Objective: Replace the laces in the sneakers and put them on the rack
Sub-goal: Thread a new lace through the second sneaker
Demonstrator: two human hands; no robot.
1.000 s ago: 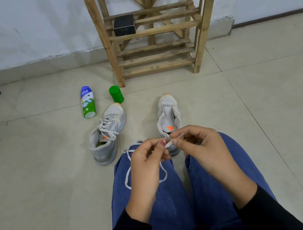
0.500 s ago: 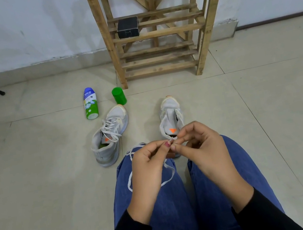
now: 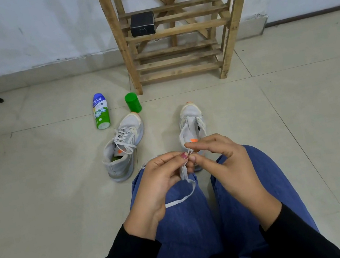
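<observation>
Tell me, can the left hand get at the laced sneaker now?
Likely yes, once freed: the left hand pinches the white lace, but only bare floor lies between it and the laced sneaker.

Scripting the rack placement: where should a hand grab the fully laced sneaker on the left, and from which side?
Probably the heel collar of the laced sneaker, from above on the near side: it stands upright, opening up, heel nearest, toe toward the rack; laces cover the midfoot.
</observation>
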